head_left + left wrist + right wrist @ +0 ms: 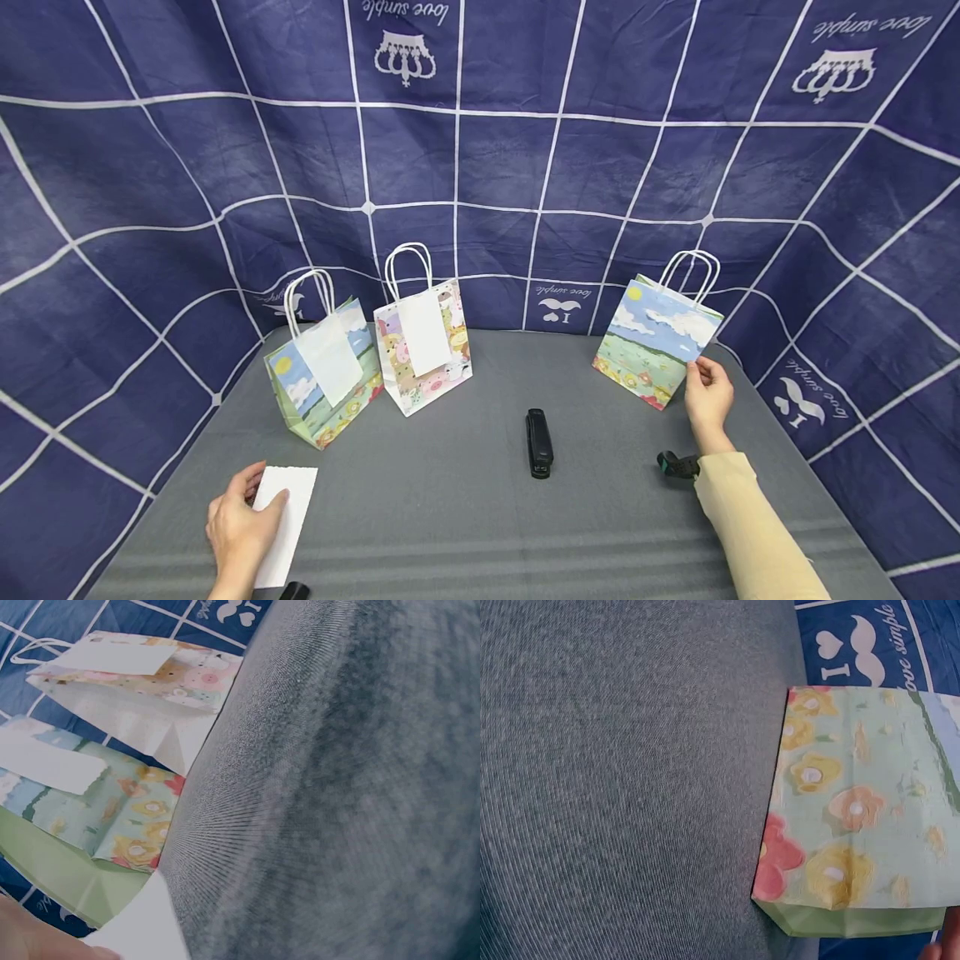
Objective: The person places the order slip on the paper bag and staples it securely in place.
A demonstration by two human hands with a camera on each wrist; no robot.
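The left hand point(243, 521) holds a white sheet of paper point(291, 525) at the near left of the table, its thumb over the face and its fingers at the left edge. Whether that sheet touches the table or is lifted a little is hard to tell, as the left wrist view catches only a corner of it. The right hand point(708, 393), reaching out from a pale yellow sleeve point(757, 525), pinches the right edge of a paper bag point(656, 337) at the far right of the table. This bag stands upright, its front painted with a sun, clouds and flowers, its white handles point(690, 271) raised.

At the far left stands another bag point(300, 392) with the same kind of landscape, a white sheet point(332, 367) on its front. Just beside it, to its right, is an animal-print bag point(435, 387) with a white sheet point(424, 333) on its front too; both have their handles up. A black stapler point(539, 443) lies on the grey table point(465, 525), between the animal-print bag and the right hand, well apart from both hands. Behind everything hangs a blue cloth point(495, 167) with white lines.
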